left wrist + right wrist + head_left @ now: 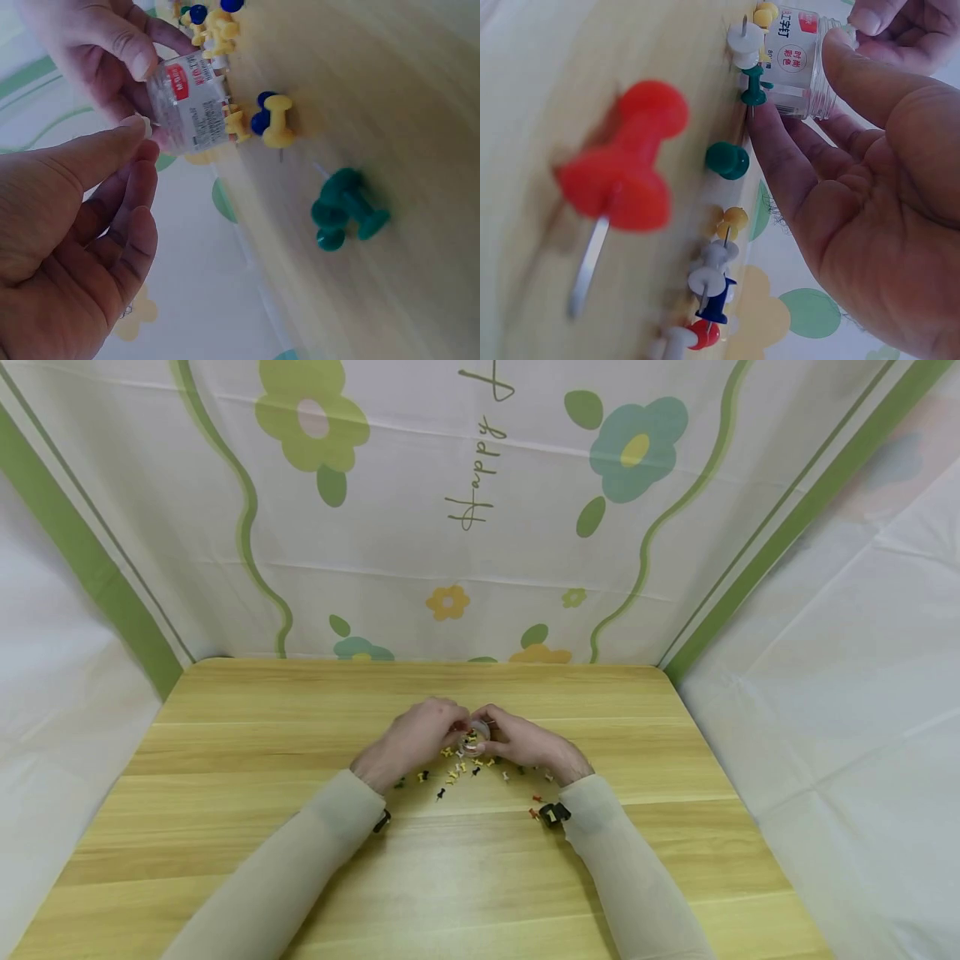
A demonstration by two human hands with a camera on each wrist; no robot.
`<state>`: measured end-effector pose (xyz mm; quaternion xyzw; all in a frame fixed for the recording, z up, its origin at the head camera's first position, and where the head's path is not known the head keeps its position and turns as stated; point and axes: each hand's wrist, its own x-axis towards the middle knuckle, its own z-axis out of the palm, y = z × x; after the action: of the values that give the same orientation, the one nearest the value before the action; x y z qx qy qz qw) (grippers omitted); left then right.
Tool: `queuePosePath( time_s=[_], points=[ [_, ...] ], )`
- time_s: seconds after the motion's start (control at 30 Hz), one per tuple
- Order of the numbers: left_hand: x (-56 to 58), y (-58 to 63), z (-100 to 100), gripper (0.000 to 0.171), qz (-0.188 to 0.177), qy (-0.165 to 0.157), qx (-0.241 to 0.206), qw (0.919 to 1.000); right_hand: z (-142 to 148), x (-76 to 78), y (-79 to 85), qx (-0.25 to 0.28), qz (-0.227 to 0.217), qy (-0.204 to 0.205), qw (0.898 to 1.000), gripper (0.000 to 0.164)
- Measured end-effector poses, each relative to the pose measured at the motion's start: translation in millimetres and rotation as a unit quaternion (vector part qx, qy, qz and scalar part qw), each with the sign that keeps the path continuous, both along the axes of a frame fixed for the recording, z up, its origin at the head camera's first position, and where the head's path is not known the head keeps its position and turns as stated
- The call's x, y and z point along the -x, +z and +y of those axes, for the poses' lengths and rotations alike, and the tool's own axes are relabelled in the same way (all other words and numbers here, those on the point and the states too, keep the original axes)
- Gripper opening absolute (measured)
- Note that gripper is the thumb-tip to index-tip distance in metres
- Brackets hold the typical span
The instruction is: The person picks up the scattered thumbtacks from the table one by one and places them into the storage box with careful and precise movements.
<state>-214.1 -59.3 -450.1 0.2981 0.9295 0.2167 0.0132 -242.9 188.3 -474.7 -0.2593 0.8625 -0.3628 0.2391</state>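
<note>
A small clear plastic jar (196,112) with a printed label stands upright on the wooden table, a few coloured push pins inside it in the head view. My right hand (531,747) holds the jar, thumb on one side and fingers round the other. Close over the jar's open mouth, my left hand (416,742) pinches a white push pin (146,127) between thumb and forefinger. Around the jar's base lie yellow push pins (278,121) and green push pins (349,206), with white, blue and black ones among them.
Several push pins are scattered on the table (450,877) in front of the jar. Red push pins (626,161) lie beneath my right wrist, near the black wrist strap (553,814). A flower-printed cloth (390,527) hangs behind the table's far edge.
</note>
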Motion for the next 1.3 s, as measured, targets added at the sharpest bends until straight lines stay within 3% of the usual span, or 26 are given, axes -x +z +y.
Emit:
queuePosePath(
  time_s=[0.3,0.73,1.0,1.3],
  points=[
    [1.7,-4.4,2,0.010,0.006,-0.003,0.010,0.9999,0,0.3,-1.1,0.000,0.001,0.000,1.000,0.050],
    [-8.3,-3.6,-20,0.011,0.037,-0.034,0.053,0.9973,0,2.4,-1.8,-0.017,0.013,0.003,1.000,0.047],
    [-18.3,-4.1,-30,0.006,0.025,-0.058,0.095,0.9934,0,2.5,-2.9,-0.009,0.008,0.008,1.000,0.047],
    [-30.8,-3.1,-42,0.024,-0.018,-0.063,0.091,0.9937,-1,1.5,-1.5,-0.011,0.015,0.010,1.000,0.047]
  ],
)
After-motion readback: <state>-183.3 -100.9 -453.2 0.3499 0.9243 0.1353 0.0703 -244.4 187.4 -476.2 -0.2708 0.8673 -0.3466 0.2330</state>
